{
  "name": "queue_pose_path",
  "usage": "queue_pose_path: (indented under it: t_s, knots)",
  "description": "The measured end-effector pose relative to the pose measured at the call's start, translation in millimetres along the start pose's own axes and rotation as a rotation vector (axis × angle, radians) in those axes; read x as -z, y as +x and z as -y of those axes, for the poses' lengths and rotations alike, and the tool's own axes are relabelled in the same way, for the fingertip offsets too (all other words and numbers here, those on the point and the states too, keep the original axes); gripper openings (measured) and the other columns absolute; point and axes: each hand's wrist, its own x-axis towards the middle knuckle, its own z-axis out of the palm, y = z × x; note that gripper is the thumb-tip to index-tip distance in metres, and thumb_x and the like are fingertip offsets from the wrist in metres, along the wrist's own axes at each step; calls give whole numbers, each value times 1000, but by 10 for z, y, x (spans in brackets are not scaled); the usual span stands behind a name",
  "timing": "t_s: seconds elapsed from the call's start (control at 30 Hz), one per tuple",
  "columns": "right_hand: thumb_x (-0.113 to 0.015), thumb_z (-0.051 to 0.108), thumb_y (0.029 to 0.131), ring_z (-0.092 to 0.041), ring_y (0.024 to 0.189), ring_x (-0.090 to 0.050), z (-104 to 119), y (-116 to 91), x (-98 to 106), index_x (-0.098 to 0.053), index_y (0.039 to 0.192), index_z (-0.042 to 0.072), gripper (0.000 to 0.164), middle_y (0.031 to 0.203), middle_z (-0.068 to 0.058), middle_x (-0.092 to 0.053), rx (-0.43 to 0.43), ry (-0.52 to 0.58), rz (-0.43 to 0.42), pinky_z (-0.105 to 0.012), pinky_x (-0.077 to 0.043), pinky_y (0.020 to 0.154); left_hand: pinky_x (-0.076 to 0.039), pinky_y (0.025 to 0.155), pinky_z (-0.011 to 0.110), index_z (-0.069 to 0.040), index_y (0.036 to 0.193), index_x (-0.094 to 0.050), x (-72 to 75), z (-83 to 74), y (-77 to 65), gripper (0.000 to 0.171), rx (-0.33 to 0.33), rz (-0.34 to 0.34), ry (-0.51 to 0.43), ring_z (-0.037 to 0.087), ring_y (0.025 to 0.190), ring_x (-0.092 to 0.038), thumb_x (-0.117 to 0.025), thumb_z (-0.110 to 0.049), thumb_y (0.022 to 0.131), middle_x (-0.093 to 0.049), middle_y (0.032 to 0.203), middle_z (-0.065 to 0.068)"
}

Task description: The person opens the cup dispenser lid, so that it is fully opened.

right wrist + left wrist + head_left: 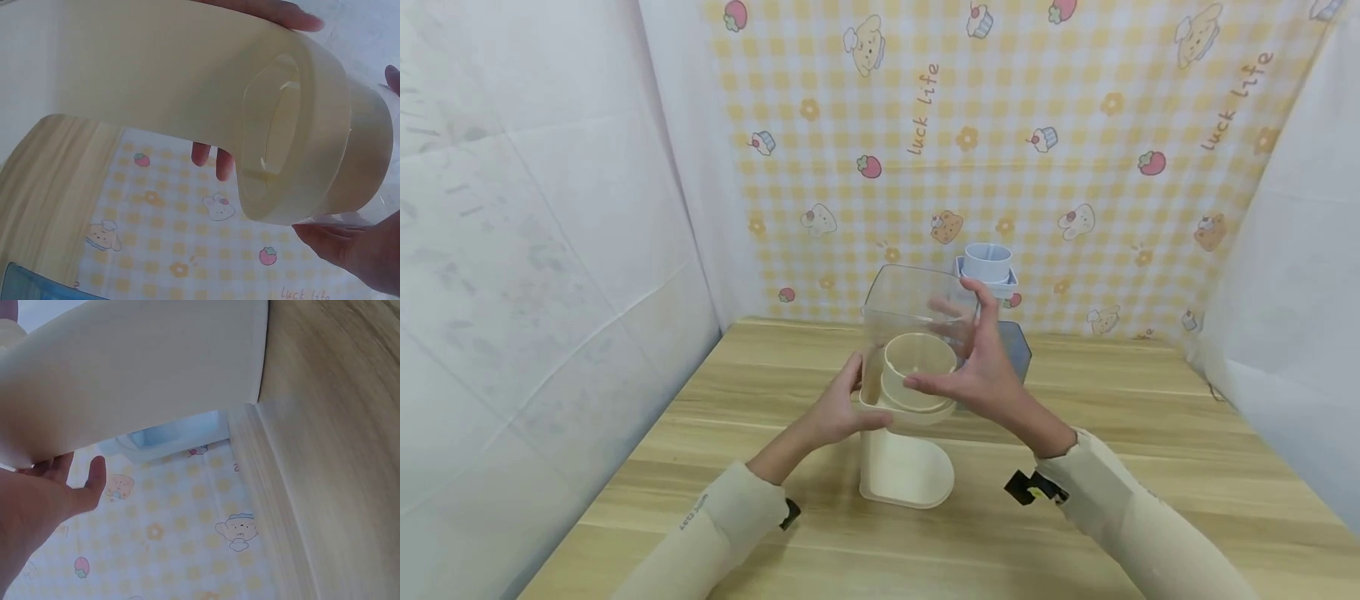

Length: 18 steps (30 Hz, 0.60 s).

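Note:
A cream plastic stand [910,471] rests on the wooden table, with a flat rounded base and a round cup [898,379] at its top. My left hand [835,408] grips the side of the stand's head, thumb in front and fingers behind. Around the cup is a clear box-shaped container [898,292], its top edge higher than the cup. The right hand [988,375] holds this container from the right, its thumb overlapping the cup in the head view. From beneath, the right wrist view shows the hollow head [325,144] of the stand.
Behind the right hand stands a similar light-blue stand [988,267], with a blue-tinted clear container [1017,350] beside it near the table's back. A checked cloth [887,167] hangs behind the table [1075,500], and white sheets [550,208] flank both sides.

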Motion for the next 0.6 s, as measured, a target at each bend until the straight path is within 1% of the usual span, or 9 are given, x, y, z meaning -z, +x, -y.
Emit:
queue_pose_path:
  t_s: [0.07, 0.13, 0.2, 0.27, 0.37, 0.43, 0.53, 0.6]
  knots:
    - [-90, -6, 63, -34, 123, -57, -4, 3, -5, -12, 147, 21, 118, 144, -13, -48, 10, 12, -4, -55, -49, 94, -35, 103, 63, -11, 150, -30, -4, -7, 1, 110, 6, -10, 2, 31, 126, -46, -71, -75, 71, -51, 137, 12]
    - [-90, -5, 63, -34, 121, -58, -11, 3, -6, -12, 147, 20, 117, 142, -13, -49, 24, 11, -7, -56, -47, 97, -37, 101, 60, -11, 150, -30, -16, -14, 5, 111, 8, -21, 13, 29, 123, -48, -71, -75, 70, -53, 135, 11]
    - [-90, -5, 63, -36, 120, -58, -22, 3, 0, -13, 147, 19, 116, 141, -14, -50, 39, 11, -10, -54, -47, 98, -42, 97, 56, -11, 150, -29, -35, -29, 15, 109, 4, -30, 19, 28, 118, -51, -72, -74, 72, -55, 131, 11]
    - [-90, -6, 63, -37, 119, -59, -34, 6, 14, -14, 147, 18, 116, 140, -14, -50, 55, 17, -12, -50, -50, 95, -44, 92, 52, -10, 150, -30, -60, -37, 28, 108, 1, -46, 33, 26, 112, -53, -72, -73, 72, -57, 127, 11]
    - [-90, -7, 62, -38, 117, -60, -49, 15, 29, -15, 147, 17, 115, 139, -15, -51, 76, 36, -13, -43, -54, 90, -45, 87, 50, -8, 148, -32, -91, -29, 42, 107, -27, -72, 57, 25, 107, -53, -68, -76, 73, -59, 122, 12]
    - [-90, -9, 61, -38, 116, -60, -57, 22, 33, -16, 146, 17, 115, 139, -15, -51, 92, 43, -14, -40, -55, 89, -45, 86, 47, -7, 146, -34, -104, -20, 47, 107, -50, -96, 80, 24, 105, -53, -66, -78, 73, -61, 119, 11]
    - [-89, -10, 60, -36, 115, -61, -70, 23, 30, -16, 145, 16, 116, 138, -15, -52, 117, 35, -14, -41, -54, 92, -46, 83, 44, -6, 143, -37, -117, -17, 43, 105, -75, -119, 104, 22, 103, -55, -63, -81, 74, -63, 116, 11]
    - [-89, -12, 58, -34, 115, -61, -79, 20, 26, -16, 144, 16, 116, 137, -15, -52, 138, 16, -16, -43, -53, 93, -46, 81, 44, -5, 142, -38, -127, -25, 38, 105, -84, -130, 117, 22, 101, -56, -62, -81, 74, -64, 114, 10]
